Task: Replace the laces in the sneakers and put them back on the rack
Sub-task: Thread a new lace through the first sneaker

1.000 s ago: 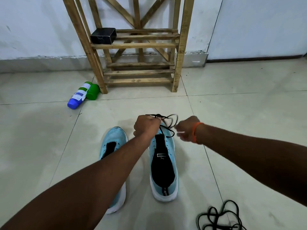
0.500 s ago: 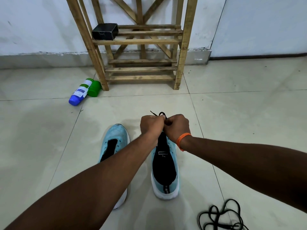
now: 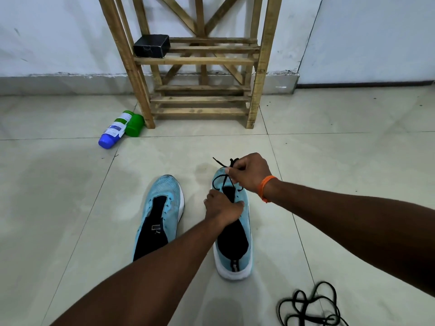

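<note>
The left grip has dropped from the lace to clench the upper of the right sneaker on the near floor, while the right grip keeps pinching the lace ends over the toe, so lacing has apparently barely begun.
</note>
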